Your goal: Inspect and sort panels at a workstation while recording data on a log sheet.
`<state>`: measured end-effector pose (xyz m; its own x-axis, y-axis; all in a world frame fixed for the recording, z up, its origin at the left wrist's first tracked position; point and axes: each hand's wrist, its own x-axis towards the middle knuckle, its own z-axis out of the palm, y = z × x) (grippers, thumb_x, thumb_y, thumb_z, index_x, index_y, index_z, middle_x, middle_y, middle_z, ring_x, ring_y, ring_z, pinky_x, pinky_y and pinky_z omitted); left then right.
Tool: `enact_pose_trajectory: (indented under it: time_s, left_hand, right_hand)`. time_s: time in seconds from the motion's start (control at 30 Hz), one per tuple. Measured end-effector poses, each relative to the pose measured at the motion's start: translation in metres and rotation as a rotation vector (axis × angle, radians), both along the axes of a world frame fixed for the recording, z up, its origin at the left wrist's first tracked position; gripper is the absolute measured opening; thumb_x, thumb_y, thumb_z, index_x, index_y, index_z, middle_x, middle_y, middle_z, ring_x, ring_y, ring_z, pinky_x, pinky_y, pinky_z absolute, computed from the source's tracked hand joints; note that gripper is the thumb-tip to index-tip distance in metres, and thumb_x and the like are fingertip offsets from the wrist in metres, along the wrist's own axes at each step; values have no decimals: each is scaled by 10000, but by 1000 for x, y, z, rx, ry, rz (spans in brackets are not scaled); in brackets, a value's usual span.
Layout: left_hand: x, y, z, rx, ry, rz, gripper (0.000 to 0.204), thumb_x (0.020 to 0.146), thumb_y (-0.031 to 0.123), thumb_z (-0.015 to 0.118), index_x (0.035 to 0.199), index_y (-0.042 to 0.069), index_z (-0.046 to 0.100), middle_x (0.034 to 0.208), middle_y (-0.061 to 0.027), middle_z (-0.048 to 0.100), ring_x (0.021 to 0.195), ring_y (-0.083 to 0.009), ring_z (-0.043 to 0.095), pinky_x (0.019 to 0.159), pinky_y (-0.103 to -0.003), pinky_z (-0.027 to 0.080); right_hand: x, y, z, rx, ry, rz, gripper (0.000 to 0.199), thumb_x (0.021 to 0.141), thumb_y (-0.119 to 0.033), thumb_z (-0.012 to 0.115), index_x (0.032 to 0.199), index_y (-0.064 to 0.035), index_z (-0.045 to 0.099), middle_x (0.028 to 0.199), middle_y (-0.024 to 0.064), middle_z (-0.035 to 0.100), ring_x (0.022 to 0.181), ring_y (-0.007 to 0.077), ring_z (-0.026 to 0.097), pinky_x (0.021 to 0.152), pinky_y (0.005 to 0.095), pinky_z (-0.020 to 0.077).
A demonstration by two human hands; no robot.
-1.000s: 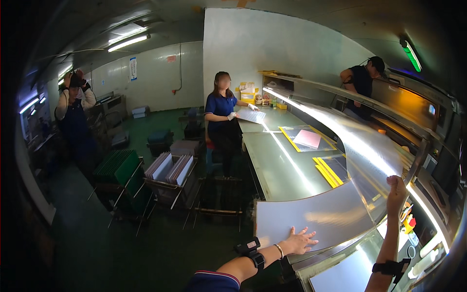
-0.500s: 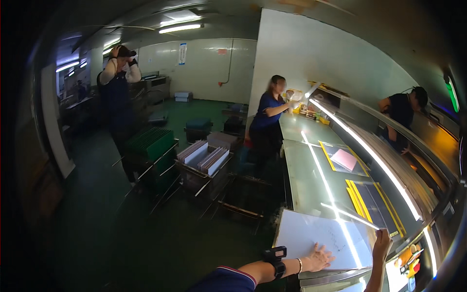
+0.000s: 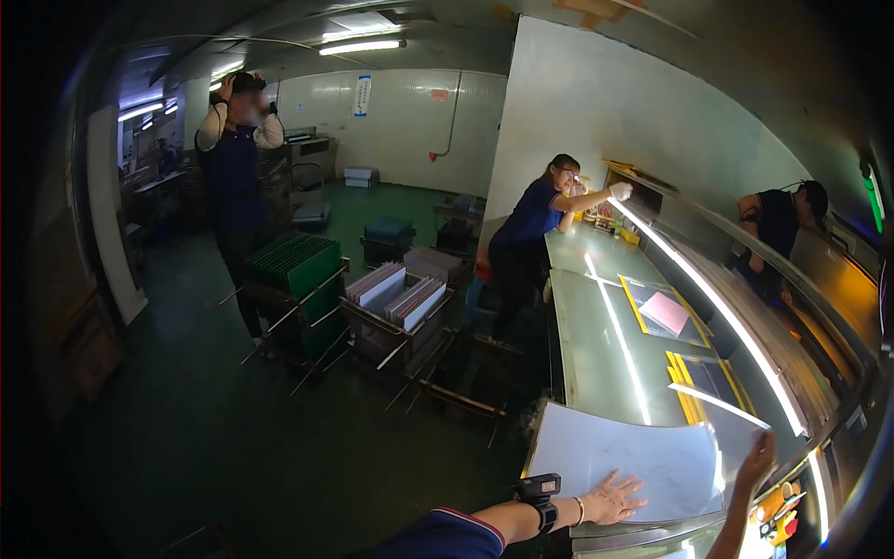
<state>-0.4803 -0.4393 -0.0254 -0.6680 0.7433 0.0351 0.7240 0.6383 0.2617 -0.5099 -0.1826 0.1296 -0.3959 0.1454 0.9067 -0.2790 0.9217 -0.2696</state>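
A large white sheet point(image 3: 596, 443) lies on the near end of the bench. My left hand point(image 3: 613, 499) rests flat on it with fingers spread; a bracelet and a strapped black device are on that wrist. At the sheet's right side, my right hand point(image 3: 759, 458) is raised with its fingers closed on the corner of a thin, see-through film point(image 3: 736, 436). The film curves up off the white sheet, and a bright streak of light runs along its upper edge. Where the film's lower part meets the sheet is hard to make out.
Beyond lie yellow-edged dark panels point(image 3: 712, 377) and a pink sheet point(image 3: 665, 314) on the bench point(image 3: 596, 363). A light tube point(image 3: 717, 279) runs along its right side. Racks of green boards point(image 3: 293, 265) and pale boards point(image 3: 396, 296) stand left. Three other people are nearby.
My right hand has moved right, drawing the film's lit edge rightward with it. My left hand stays flat on the sheet. The co-worker at the bench's far end leans further over it.
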Motion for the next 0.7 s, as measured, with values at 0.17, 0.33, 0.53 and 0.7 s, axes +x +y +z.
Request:
enact_pose_trajectory:
  time_s: [0.17,0.33,0.53,0.7]
  left_hand:
    - [1,0,-2,39,31,14,456,950,394,285,1387,274,337,1487,-115,185,1381,-275,161,1087,-574,67]
    - [4,-3,4,-16,85,13,461,952,397,291,1397,279,312,1487,-118,183,1377,-276,176,1081,-576,108]
    - [4,-4,-4,35,118,-26,459,945,401,305,1383,271,341,1472,-122,225,1367,-275,207,1070,-580,142]
    - [5,-9,1,7,66,-2,446,944,391,300,1363,264,382,1464,-126,249,1362,-279,218,1076,-576,121]
  right_hand:
    - [-10,41,47,-354,120,336,304,941,-172,478,1156,36,532,896,108,574,847,175,585,818,306,509]
    - [-30,115,55,-352,169,277,343,943,-198,476,1197,31,511,917,117,584,839,177,589,824,311,507]
    - [-26,144,70,-67,351,-10,311,943,-190,482,1155,33,528,918,127,623,802,184,601,763,303,499]
    - [45,57,160,-15,210,-142,218,926,-159,497,1063,0,555,885,137,632,765,221,605,696,329,480]
